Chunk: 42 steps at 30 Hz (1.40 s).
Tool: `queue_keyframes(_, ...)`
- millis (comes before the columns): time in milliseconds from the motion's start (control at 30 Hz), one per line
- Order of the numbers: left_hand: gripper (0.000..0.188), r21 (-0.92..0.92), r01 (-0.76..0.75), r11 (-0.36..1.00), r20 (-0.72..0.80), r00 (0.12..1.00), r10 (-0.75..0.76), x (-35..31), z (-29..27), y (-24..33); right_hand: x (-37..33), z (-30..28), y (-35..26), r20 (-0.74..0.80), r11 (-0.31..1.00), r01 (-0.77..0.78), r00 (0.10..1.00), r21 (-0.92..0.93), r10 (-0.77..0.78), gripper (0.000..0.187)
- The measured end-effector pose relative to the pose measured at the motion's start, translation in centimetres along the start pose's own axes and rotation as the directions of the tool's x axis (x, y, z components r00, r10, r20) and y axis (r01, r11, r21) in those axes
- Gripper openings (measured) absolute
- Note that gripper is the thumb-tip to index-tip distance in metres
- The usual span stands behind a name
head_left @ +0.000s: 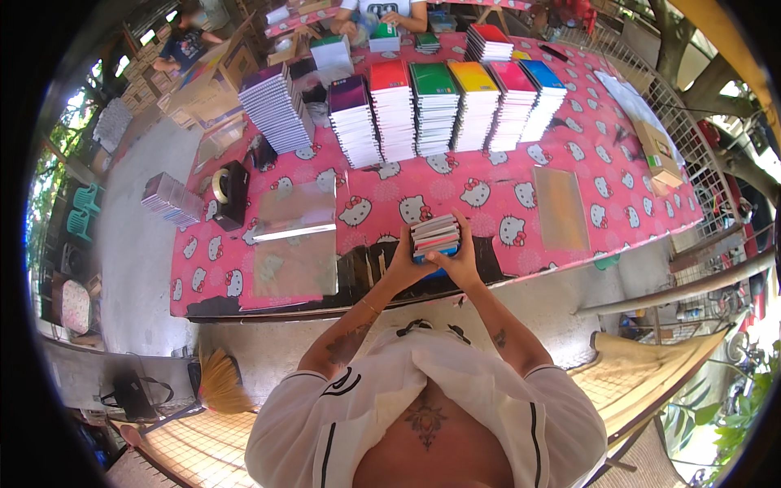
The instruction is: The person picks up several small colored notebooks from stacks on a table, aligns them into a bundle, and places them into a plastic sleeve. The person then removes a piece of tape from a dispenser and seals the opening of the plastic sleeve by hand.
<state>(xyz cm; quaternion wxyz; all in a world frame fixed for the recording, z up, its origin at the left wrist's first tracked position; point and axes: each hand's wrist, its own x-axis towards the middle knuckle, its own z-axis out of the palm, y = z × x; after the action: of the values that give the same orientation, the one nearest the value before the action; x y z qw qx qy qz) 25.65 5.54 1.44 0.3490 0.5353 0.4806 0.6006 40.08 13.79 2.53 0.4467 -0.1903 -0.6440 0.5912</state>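
Both of my hands grip a small stack of notebooks (436,233) just above the table's front edge. My left hand (403,265) wraps the stack's left side, and my right hand (462,262) closes round its right side with the thumb across the near face. The stack shows pale page edges with a blue cover at the bottom. Under and beside my hands lies a dark patch on the pink tablecloth (476,195). Clear plastic sheets (294,272) lie flat left of my hands, and another clear sheet (561,213) lies to the right.
Tall stacks of spiral notebooks (435,118) with purple, red, green, yellow, pink and blue covers stand beyond my hands. A black tape dispenser (233,195) and a small notebook stack (169,200) are at the left. A carton (657,154) sits far right. Another person (382,12) works across the table.
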Motion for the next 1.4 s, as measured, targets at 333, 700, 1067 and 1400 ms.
queue_keyframes(333,0.096,-0.043,0.093,0.995,0.047,0.995,-0.091,0.2,-0.8,-1.1,-1.1,-0.2,1.8,-0.045,0.988,-0.060,0.997,0.143,0.067,0.109)
queue_keyframes(700,0.093,0.201,0.175,0.964,0.112,0.973,-0.200,1.3,-2.3,-1.0,-1.4,-0.4,2.2,0.028,0.983,-0.085,0.995,-0.160,0.091,0.095)
queue_keyframes(1067,0.092,0.714,-0.034,0.699,-0.036,0.996,0.085,0.2,-2.9,6.2,-1.4,-1.8,1.2,0.159,0.990,-0.128,0.980,0.064,0.117,0.100)
queue_keyframes(1400,0.053,0.883,-0.418,0.213,0.294,0.847,0.442,-3.5,0.4,5.3,-0.2,-3.7,1.2,0.223,0.899,-0.392,0.910,0.194,0.349,0.050)
